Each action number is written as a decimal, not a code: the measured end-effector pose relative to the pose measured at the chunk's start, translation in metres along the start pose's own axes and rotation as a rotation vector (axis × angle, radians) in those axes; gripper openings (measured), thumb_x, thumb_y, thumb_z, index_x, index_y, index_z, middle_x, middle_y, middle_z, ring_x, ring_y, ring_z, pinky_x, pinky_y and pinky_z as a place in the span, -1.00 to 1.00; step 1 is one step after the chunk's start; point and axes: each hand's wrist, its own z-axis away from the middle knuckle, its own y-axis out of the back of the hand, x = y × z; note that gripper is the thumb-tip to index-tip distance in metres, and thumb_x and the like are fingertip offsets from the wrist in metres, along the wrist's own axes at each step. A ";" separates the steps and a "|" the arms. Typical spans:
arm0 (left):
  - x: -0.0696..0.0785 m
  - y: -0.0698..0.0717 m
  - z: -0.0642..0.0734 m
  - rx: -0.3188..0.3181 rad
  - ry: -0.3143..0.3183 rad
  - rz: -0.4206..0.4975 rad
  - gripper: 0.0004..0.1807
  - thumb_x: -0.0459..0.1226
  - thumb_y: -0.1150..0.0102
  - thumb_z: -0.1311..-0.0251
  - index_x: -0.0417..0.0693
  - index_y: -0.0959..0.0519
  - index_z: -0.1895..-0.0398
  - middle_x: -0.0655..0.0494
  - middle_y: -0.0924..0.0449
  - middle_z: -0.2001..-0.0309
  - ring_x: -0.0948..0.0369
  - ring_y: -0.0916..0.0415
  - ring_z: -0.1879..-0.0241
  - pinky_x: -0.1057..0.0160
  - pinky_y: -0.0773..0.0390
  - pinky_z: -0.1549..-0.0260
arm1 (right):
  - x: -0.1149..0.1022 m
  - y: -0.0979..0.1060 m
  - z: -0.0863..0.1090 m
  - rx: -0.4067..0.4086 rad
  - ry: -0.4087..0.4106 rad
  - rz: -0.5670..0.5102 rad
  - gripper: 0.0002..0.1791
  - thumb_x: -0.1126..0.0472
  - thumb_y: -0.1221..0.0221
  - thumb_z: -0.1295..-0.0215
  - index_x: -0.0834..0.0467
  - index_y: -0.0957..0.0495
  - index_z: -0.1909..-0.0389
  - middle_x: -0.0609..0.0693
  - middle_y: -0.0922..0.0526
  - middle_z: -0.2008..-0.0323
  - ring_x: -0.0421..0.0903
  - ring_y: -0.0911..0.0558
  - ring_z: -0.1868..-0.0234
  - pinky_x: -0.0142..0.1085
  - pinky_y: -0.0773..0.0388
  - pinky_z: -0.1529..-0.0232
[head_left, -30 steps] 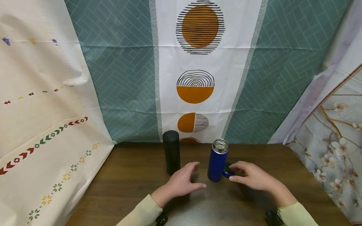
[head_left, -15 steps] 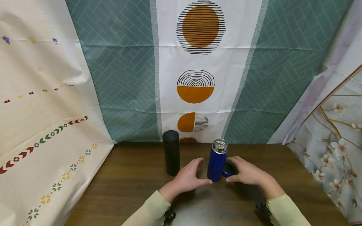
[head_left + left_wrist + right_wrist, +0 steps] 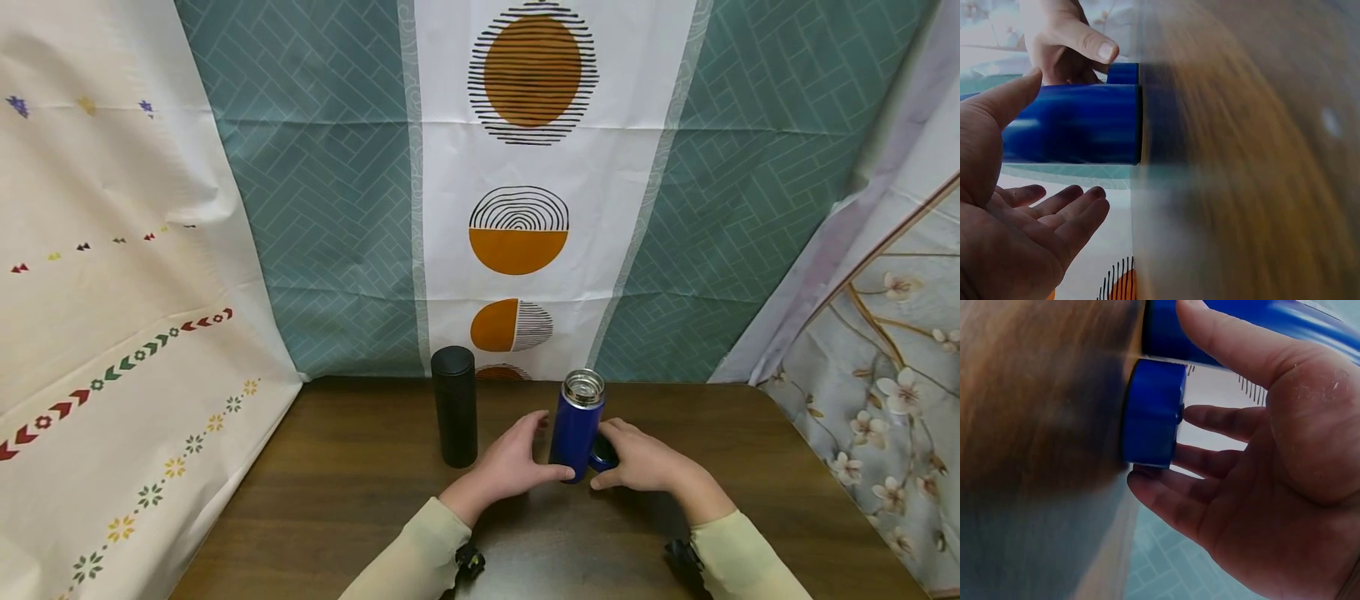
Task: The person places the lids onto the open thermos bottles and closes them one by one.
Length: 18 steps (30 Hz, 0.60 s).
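Note:
A blue vacuum flask (image 3: pixel 576 437) stands upright on the table, its steel mouth uncovered. Its blue lid (image 3: pixel 602 454) lies flat just to the right of it, partly hidden behind my right hand. At the flask's left side my left hand (image 3: pixel 513 467) is spread, thumb in front and fingers behind; in the left wrist view a gap shows between those fingers and the flask (image 3: pixel 1079 122). My right hand (image 3: pixel 641 460) reaches over the lid. Seen from the right wrist, its fingers are at the lid's (image 3: pixel 1152 415) top and far side, while the thumb is raised off it.
A black flask (image 3: pixel 455 408) with its cap on stands upright to the left, close behind my left hand. The brown wooden table (image 3: pixel 337 475) ends at a patterned curtain (image 3: pixel 337 208) at the back. Cloths hang on both sides.
My left hand has moved right, up to the blue flask. My right hand has shifted left over the lid. Both flasks and the lid stay where they were.

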 end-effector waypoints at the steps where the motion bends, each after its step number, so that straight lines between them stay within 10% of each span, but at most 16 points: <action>1: 0.000 -0.001 -0.001 -0.003 -0.001 0.007 0.15 0.26 -0.61 -0.21 -0.03 -0.28 -0.70 -0.01 -0.52 -0.52 0.03 -0.58 -0.41 -0.19 -0.60 -0.35 | 0.000 -0.001 -0.001 -0.001 0.001 0.005 0.09 -0.15 -0.70 -0.08 0.29 -0.47 -0.53 0.23 -0.60 -0.34 0.21 -0.61 -0.30 0.29 -0.58 -0.31; 18: 0.000 -0.016 -0.014 -0.001 -0.038 0.091 0.05 0.15 -0.65 -0.23 0.02 -0.33 -0.67 0.06 -0.53 -0.52 0.06 -0.60 -0.38 -0.16 -0.61 -0.35 | -0.002 -0.011 -0.007 0.027 0.005 0.094 -0.10 -0.01 -0.73 -0.06 0.24 -0.58 -0.38 0.20 -0.66 -0.23 0.25 -0.61 -0.27 0.28 -0.59 -0.29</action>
